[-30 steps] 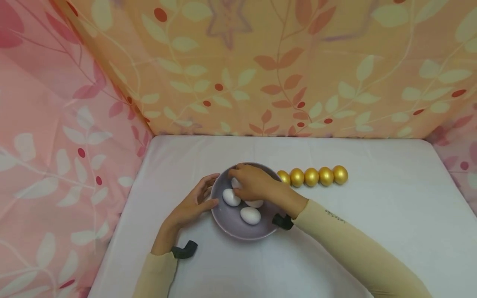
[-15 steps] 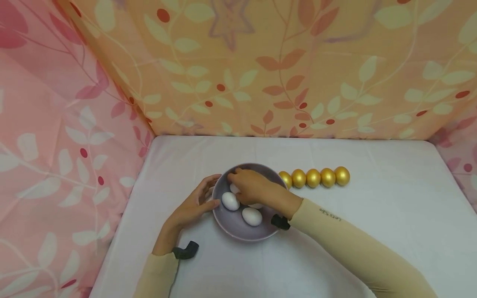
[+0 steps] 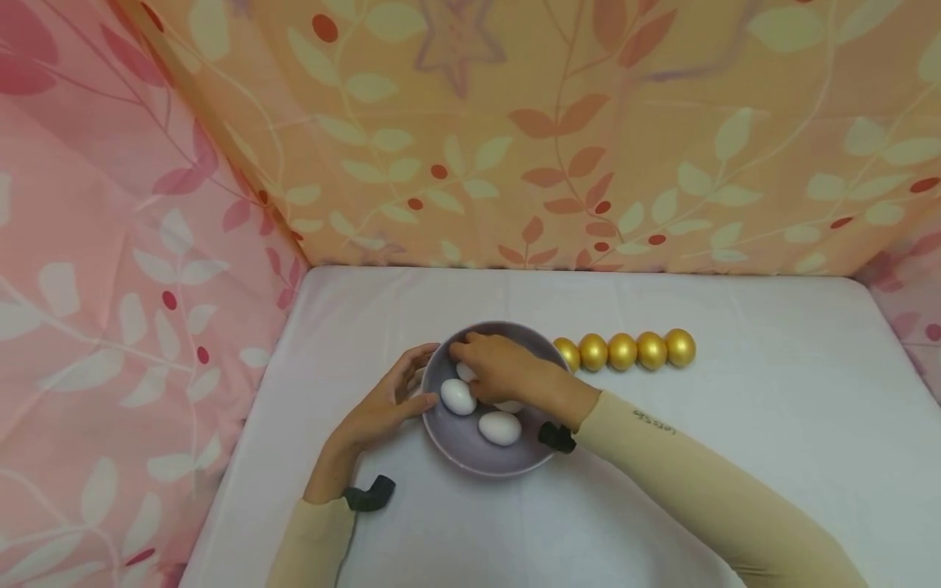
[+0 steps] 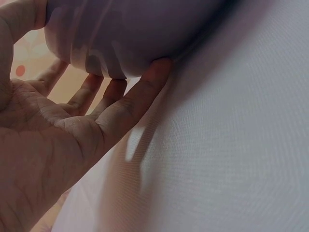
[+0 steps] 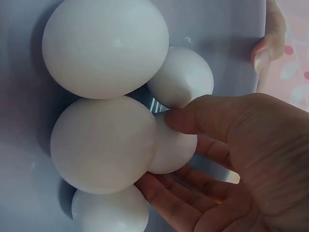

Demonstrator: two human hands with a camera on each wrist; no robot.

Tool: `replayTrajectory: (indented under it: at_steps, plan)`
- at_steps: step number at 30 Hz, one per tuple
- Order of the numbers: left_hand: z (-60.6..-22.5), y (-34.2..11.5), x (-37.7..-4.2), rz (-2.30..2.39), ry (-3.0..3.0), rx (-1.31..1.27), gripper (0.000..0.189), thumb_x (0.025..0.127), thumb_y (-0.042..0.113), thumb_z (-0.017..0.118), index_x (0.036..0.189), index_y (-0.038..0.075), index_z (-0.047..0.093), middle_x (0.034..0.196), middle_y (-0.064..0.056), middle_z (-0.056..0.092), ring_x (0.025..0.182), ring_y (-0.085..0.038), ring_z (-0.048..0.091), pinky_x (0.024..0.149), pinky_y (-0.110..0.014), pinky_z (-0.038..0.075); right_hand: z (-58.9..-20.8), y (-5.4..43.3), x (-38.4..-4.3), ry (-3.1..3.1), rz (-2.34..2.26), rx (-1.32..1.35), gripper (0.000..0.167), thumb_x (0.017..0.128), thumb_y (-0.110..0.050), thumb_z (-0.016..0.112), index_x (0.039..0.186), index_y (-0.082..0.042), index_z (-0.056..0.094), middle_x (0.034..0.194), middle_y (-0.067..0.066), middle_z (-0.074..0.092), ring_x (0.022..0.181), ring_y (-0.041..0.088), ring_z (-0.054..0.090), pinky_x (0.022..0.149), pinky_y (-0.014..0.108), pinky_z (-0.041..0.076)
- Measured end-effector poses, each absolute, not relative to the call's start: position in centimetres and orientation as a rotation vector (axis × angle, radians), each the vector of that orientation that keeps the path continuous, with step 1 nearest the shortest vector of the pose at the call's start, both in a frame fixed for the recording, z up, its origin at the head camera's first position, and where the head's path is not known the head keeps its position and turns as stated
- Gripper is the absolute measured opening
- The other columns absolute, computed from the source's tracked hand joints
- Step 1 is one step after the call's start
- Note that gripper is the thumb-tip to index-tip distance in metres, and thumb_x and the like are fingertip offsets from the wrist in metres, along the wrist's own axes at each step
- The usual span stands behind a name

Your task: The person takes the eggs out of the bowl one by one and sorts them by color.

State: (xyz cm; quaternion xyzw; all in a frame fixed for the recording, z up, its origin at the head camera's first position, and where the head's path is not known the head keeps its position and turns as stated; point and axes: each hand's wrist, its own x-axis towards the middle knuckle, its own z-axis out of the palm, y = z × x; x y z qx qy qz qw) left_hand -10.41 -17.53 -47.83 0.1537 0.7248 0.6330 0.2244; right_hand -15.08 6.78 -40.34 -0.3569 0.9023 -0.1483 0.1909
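A mauve bowl (image 3: pixel 470 459) with several white eggs (image 3: pixel 500 428) in it stands on the table. My left hand (image 3: pixel 385 407) grips its left side: the thumb (image 5: pixel 262 59) laps over the rim and the fingertips (image 4: pixel 159 70) press the outer wall low down. Inside the bowl, my right hand (image 3: pixel 500 367) holds a white egg (image 5: pixel 175 151) between thumb and fingers. In the right wrist view, other eggs (image 5: pixel 104 145) lie close against the held one. From the head view, my right hand covers part of the eggs.
To the right of the bowl, several golden eggs (image 3: pixel 622 351) form a row, the nearest partly behind the bowl's rim. White cloth (image 3: pixel 772 392) covers the table. Patterned fabric walls (image 3: pixel 559 147) rise at the back and sides.
My right hand has shifted slightly within the bowl, and a white egg beside its fingers has turned and moved a little nearer me. My left hand stays on the bowl's side.
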Motion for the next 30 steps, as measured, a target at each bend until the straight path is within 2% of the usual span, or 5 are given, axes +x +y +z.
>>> replayTrajectory:
  at_steps: [12,16,22,26,30]
  plan:
    - [-48.0,-17.6,-10.5,1.761,1.996,0.454,0.074,0.101,0.017,0.072,0.163,0.027,0.033,0.167,-0.011,0.037,0.159,-0.04,0.03,0.114,-0.025,0.04,-40.1,8.0,-14.8,2.585,-0.492,-1.028,0.046,0.092,-0.011,0.074,0.137,-0.009,0.063,0.126,0.014,0.066,0.106,0.026,0.067,0.096,0.044,0.057]
    - [-48.2,-17.6,-10.4,1.749,2.01,0.45,0.074,0.101,0.015,0.072,0.162,0.028,0.033,0.167,-0.009,0.038,0.16,-0.039,0.03,0.12,-0.04,0.037,-40.0,8.7,-14.2,2.609,-0.582,-1.009,0.041,0.092,-0.011,0.074,0.133,-0.009,0.065,0.125,0.013,0.066,0.102,0.023,0.066,0.093,0.041,0.057]
    - [-48.2,-17.4,-10.3,1.759,2.012,0.456,0.073,0.101,0.014,0.071,0.162,0.029,0.034,0.167,-0.008,0.039,0.161,-0.039,0.029,0.123,-0.062,0.029,-39.4,11.0,-13.1,2.689,-0.779,-0.952,0.041,0.091,-0.016,0.077,0.129,-0.013,0.065,0.128,0.009,0.066,0.11,0.025,0.068,0.097,0.045,0.057]
    - [-48.2,-17.4,-10.4,1.751,2.026,0.477,0.073,0.101,0.014,0.071,0.162,0.028,0.034,0.167,-0.009,0.039,0.16,-0.039,0.03,0.123,-0.056,0.032,-39.0,12.9,-12.0,2.718,-0.97,-0.873,0.041,0.09,-0.017,0.078,0.129,-0.016,0.065,0.124,0.004,0.067,0.104,0.02,0.067,0.09,0.041,0.057]
    - [-48.2,-17.6,-10.5,1.749,2.025,0.48,0.074,0.101,0.014,0.072,0.162,0.027,0.034,0.166,-0.009,0.04,0.159,-0.039,0.032,0.119,-0.036,0.039,-38.9,14.7,-10.9,2.729,-1.141,-0.847,0.04,0.091,-0.016,0.078,0.128,-0.017,0.065,0.122,0.001,0.067,0.105,0.015,0.065,0.092,0.04,0.056]
